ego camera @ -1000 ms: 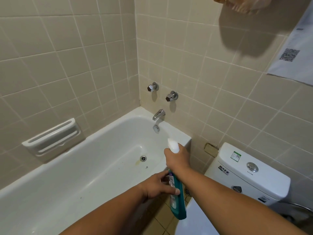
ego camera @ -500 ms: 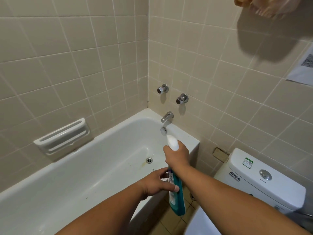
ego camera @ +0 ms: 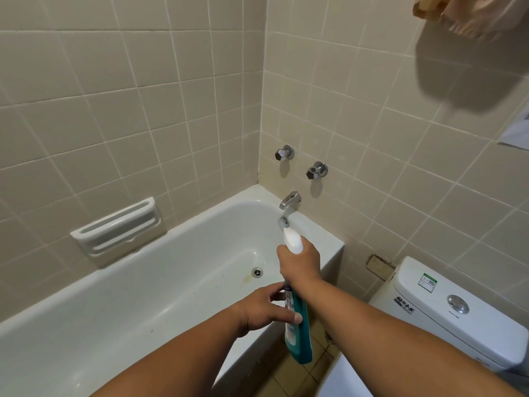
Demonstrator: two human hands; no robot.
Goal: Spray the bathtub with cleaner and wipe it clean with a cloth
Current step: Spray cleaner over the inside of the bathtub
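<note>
Right hand [ego camera: 299,262] is wrapped tight round the neck of the spray bottle [ego camera: 302,339], just under its white nozzle head [ego camera: 293,242]. The trigger and the fingertips are hidden behind the hand. Left hand [ego camera: 263,309] grips the bottle's teal body lower down, thumb laid across the label and fingers curled round the far side, mostly out of sight. The label print is too small to read. The bottle is smooth plastic, held upright over the near rim of the bathtub [ego camera: 171,282], nozzle pointing toward the tap end.

The tub is glossy white with rounded corners, and its near end is cut off by the frame. A round metal drain [ego camera: 257,272] has a yellowish stain [ego camera: 246,279] beside it, with dark specks on the floor of the tub. A metal spout [ego camera: 289,199] sits below two faceted metal knobs [ego camera: 284,153] on beige square wall tiles. A white ribbed soap holder [ego camera: 117,227] is set in the side wall. To the right is a white toilet tank [ego camera: 458,325] with a chrome flush button [ego camera: 458,303]. Its stickers are unreadable. Peach fabric [ego camera: 472,12] hangs at top right, cropped, and what it is I cannot tell.
</note>
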